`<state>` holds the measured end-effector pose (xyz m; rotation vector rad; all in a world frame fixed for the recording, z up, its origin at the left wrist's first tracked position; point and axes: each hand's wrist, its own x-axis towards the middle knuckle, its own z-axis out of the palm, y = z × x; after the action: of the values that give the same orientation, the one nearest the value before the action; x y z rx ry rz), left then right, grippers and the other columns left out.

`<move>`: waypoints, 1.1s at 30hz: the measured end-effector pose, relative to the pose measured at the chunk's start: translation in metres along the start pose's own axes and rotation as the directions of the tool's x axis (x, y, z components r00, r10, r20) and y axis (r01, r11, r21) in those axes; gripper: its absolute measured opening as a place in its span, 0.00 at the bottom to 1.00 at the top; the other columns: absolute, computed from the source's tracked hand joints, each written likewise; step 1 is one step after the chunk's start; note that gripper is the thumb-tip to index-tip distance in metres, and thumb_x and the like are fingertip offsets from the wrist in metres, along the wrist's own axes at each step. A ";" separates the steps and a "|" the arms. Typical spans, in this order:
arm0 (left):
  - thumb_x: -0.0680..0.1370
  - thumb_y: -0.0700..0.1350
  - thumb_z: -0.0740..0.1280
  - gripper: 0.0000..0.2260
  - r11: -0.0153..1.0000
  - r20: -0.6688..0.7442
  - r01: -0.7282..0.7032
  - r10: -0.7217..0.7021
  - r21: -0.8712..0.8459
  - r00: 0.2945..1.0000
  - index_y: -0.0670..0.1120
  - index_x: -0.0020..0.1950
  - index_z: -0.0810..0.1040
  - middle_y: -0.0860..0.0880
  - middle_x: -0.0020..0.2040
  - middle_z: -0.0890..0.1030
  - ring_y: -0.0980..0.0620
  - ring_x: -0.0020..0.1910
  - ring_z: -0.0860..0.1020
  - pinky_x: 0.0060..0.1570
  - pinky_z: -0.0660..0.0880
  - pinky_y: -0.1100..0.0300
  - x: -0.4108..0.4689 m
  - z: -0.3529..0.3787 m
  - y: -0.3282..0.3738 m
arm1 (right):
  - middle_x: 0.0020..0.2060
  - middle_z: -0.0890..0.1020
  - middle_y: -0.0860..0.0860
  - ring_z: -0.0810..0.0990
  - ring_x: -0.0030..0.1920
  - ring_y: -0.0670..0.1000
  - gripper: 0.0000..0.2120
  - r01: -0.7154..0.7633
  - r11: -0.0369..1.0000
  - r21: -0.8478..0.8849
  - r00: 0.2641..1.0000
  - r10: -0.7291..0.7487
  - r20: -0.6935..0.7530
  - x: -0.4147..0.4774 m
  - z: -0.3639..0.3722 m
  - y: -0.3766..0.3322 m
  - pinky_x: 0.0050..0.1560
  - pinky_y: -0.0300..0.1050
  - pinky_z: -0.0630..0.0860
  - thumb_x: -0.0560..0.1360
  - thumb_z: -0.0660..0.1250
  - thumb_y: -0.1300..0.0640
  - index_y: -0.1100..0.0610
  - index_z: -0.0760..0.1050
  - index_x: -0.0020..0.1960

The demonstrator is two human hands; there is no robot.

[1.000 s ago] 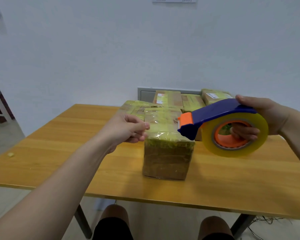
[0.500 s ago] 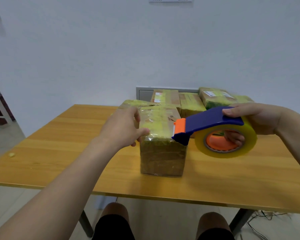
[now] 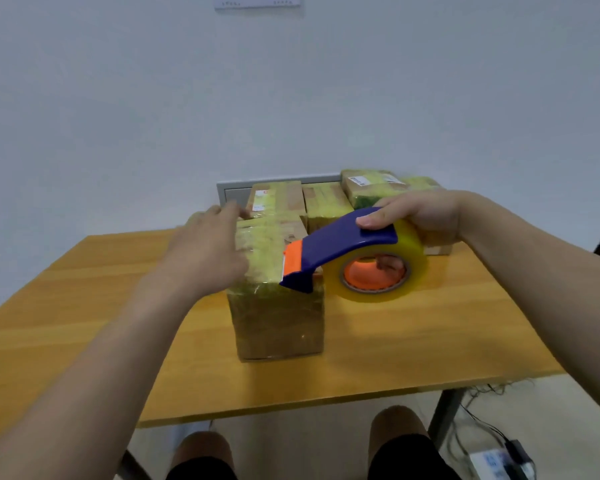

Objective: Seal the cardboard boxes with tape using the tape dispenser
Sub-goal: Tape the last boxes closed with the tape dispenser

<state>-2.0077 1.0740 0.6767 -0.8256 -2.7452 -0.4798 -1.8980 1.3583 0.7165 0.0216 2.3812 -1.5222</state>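
At the middle of the wooden table [image 3: 84, 306], the near cardboard box [image 3: 278, 327] is standing upright, its top wrapped in yellowish tape and its bare brown face turning toward us at 6 o'clock. We are laying our left hand [image 3: 205, 254] against the box's top edge on the 9 o'clock side, with the fingers [image 3: 229, 211] stretching out nearly straight toward 12 o'clock and the thumb resting on the taped top; the hand is blurred, so we cannot tell how firmly it is pressing. Our right hand [image 3: 426, 216] is clamping the tape dispenser [image 3: 340, 244], with the thumb lying along the blue cover and the fingers curling through the orange core of the tape roll [image 3: 413, 252]. The dispenser's long axis is running from 3 o'clock to 9 o'clock and tilting downward at the 9 o'clock end. Its orange blade end [image 3: 293, 259] is pointing toward 8 o'clock and is appearing to meet the box's top at the near corner on the 3 o'clock side, while the roll is hanging just beside the box, above the table. At 12 o'clock, more taped boxes [image 3: 278, 199] are sitting in a row at the table's far edge, in front of a grey panel [image 3: 232, 194] on the wall.
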 end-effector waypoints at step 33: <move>0.68 0.81 0.43 0.37 0.983 0.319 -0.165 0.181 -0.077 0.930 0.61 0.63 0.73 0.50 0.65 0.70 0.48 0.67 0.67 0.66 0.71 0.44 0.037 0.060 0.046 | 0.32 0.81 0.55 0.76 0.25 0.51 0.11 -0.123 0.964 -0.237 0.991 0.131 0.022 -0.021 -0.036 -0.017 0.29 0.41 0.76 0.69 0.75 0.44 0.52 0.86 0.42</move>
<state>-2.0198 1.1508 0.6438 -1.2490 -2.9236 -0.4077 -1.8905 1.3865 0.7507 0.0895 2.4627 -1.1656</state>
